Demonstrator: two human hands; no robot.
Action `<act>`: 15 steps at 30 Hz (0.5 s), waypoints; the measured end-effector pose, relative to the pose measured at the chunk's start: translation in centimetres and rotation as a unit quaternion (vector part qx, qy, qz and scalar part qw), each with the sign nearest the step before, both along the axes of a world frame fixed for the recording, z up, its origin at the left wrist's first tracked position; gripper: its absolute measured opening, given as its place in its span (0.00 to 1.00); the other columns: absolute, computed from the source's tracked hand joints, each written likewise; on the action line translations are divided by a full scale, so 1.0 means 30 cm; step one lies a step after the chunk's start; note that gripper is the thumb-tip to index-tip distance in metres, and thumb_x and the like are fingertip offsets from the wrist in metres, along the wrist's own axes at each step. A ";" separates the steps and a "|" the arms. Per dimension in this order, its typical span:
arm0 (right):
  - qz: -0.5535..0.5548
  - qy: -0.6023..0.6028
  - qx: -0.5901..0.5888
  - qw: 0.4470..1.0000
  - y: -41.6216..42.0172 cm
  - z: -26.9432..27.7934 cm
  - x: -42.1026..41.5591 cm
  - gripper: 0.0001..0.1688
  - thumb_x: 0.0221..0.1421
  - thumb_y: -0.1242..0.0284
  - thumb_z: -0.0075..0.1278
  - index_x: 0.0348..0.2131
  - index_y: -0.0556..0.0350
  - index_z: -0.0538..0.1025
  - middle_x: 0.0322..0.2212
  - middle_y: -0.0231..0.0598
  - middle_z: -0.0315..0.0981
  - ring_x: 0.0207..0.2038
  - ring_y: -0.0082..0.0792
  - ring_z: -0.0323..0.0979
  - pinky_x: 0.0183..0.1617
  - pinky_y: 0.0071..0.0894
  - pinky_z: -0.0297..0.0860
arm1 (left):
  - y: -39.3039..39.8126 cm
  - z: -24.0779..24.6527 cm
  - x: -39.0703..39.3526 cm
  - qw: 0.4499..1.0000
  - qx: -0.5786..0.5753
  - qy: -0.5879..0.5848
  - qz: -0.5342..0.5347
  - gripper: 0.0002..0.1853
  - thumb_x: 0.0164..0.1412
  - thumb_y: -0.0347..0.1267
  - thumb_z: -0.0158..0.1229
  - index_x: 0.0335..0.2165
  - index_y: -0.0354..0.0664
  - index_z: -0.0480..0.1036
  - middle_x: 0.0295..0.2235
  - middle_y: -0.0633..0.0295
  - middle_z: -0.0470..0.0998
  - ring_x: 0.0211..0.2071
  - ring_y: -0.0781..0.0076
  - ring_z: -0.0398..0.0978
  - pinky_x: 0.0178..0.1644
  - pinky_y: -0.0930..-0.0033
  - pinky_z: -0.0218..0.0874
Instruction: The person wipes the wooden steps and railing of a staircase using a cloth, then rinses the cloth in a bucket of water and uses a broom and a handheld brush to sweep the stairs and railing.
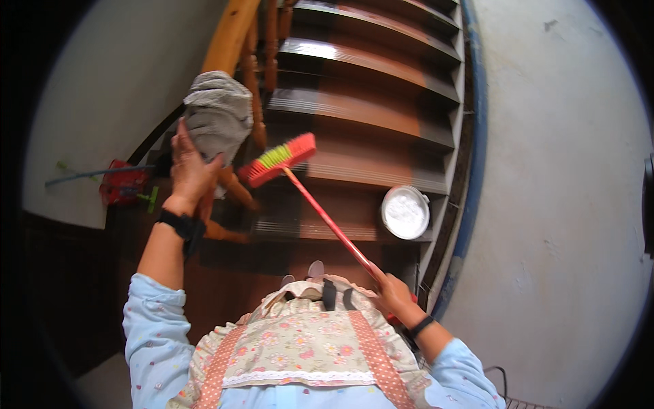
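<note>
My left hand [193, 166] rests on a grey cloth [217, 112] draped over the end of the wooden handrail [230, 41], thumb and fingers spread along its near side. My right hand [392, 292] is wrapped around the red handle [329, 222] of a broom. The broom's head [281, 159], with red and yellow-green bristles, is raised at the upper end of the handle, in front of the lower stair treads. Whether it touches the stairs I cannot tell.
A staircase [368, 122] with brown and black treads climbs ahead. On a low step at the right stands a white bucket [405, 212]. Wooden balusters [271, 46] line the left side. A blue-edged wall [552, 204] runs along the right. A red dustpan-like object [124, 183] lies left.
</note>
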State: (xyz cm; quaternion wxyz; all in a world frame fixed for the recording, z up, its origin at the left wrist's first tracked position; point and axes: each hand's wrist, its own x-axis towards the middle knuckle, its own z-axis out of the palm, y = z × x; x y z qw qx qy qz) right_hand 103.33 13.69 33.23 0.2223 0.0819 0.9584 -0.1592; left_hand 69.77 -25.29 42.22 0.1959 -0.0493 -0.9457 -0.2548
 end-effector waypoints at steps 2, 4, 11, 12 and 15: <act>0.000 0.062 -0.011 0.998 0.004 -0.089 -0.058 0.37 0.52 0.71 0.48 0.59 0.27 0.57 0.24 0.49 0.70 0.27 0.52 0.71 0.31 0.49 0.67 | 0.012 -0.029 -0.010 1.000 -0.001 0.015 -0.021 0.57 0.41 0.34 0.67 0.62 0.45 0.37 0.53 0.41 0.57 0.54 0.41 0.59 0.55 0.50 0.56; -0.017 0.051 0.010 0.999 -0.032 -0.096 -0.121 0.36 0.52 0.74 0.45 0.59 0.28 0.57 0.25 0.52 0.72 0.28 0.53 0.72 0.31 0.49 0.67 | -0.003 -0.027 -0.013 0.999 -0.003 0.024 -0.026 0.57 0.41 0.34 0.67 0.61 0.44 0.37 0.53 0.41 0.57 0.54 0.41 0.59 0.56 0.51 0.55; -0.085 -0.009 -0.032 0.996 -0.005 -0.136 0.239 0.42 0.50 0.73 0.49 0.61 0.33 0.53 0.24 0.55 0.71 0.28 0.58 0.71 0.30 0.53 0.66 | -0.017 -0.057 -0.039 0.999 -0.017 0.024 -0.031 0.55 0.42 0.37 0.66 0.61 0.41 0.38 0.53 0.39 0.56 0.55 0.40 0.58 0.56 0.51 0.54; -0.089 -0.016 -0.030 0.995 -0.009 -0.106 0.297 0.39 0.51 0.73 0.48 0.61 0.34 0.55 0.25 0.55 0.72 0.28 0.58 0.71 0.31 0.53 0.66 | -0.024 -0.064 -0.040 0.999 -0.017 0.026 -0.032 0.55 0.42 0.37 0.66 0.61 0.41 0.38 0.53 0.39 0.56 0.55 0.39 0.58 0.57 0.51 0.54; -0.122 -0.020 -0.062 0.990 -0.003 -0.012 0.419 0.36 0.52 0.74 0.48 0.59 0.37 0.58 0.27 0.56 0.73 0.31 0.58 0.72 0.34 0.51 0.67 | -0.041 -0.051 -0.030 0.999 -0.021 0.026 -0.024 0.56 0.41 0.37 0.66 0.61 0.40 0.38 0.53 0.38 0.57 0.54 0.39 0.58 0.56 0.51 0.54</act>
